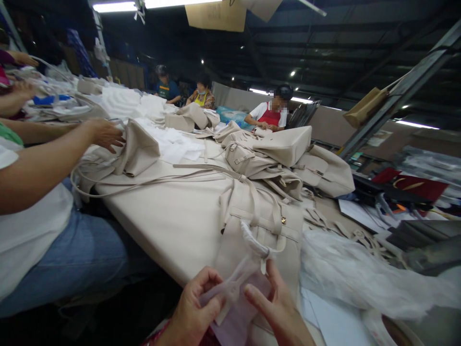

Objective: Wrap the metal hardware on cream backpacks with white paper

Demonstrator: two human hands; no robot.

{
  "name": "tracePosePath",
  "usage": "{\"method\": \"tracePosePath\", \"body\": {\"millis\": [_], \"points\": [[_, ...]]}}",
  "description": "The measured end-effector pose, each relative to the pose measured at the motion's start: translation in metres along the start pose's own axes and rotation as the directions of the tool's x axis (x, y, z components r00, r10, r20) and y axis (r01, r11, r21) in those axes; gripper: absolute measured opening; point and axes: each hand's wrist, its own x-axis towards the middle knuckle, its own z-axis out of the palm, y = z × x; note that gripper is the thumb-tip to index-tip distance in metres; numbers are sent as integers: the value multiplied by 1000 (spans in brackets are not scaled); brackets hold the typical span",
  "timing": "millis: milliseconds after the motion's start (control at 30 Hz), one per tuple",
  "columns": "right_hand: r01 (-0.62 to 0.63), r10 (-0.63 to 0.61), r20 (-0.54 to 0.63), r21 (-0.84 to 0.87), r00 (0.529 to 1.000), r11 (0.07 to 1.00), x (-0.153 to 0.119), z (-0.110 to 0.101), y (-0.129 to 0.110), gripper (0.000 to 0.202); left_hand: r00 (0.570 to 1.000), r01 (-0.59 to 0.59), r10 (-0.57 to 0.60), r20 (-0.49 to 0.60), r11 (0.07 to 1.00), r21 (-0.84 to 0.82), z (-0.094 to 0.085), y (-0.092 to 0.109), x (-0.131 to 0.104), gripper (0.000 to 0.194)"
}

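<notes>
A beige bag (259,211) lies on the table in front of me, its handle partly wrapped in white material. Between my hands is a thin translucent sheet (234,322) with a small beige strap (232,290) on it. My left hand (198,307) pinches the sheet's left edge and the strap between thumb and fingers. At the right, my right hand (275,305) has its thumb and forefinger apart beside the sheet, the forefinger near a small white tag (263,266) below the handle. Its other fingers are mostly hidden.
At left, a person in jeans handles another beige bag (140,146). More bags (270,149) are piled beyond mine. Crumpled clear plastic (360,274), white sheets (334,317) and a tape roll (385,329) lie at right. Several people work farther back.
</notes>
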Motion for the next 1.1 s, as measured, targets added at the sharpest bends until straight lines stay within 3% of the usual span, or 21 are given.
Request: {"method": "tracePosePath", "body": {"millis": [200,467,733,833,900,1000,1033,1100], "points": [[-57,56,26,48,998,997,1,2,3,67,999,32,-30,37,999,-37,1,1,-1,43],[-103,126,-70,263,990,959,5,2,19,87,994,83,-71,78,982,-167,-3,-2,1,41],[-101,126,-99,230,987,968,3,-2,20,93,995,72,-67,78,996,-60,-7,-2,2,37],[-43,53,-141,67,989,997,3,-15,18,78,1000,2,-7,27,985,171,-9,5,2,29],[28,-55,-183,-145,982,989,4,-30,17,63,980,-178,201,-11,893,413,-9,13,3,21],[56,-137,-181,-395,974,917,7,-57,20,51,852,-446,516,90,624,641,-2,28,8,14],[50,-134,-169,-429,976,902,7,-64,21,51,820,-495,553,151,551,671,3,32,12,14],[55,-134,-142,-455,981,889,7,-76,23,51,799,-534,550,243,463,707,17,37,20,13]]}}
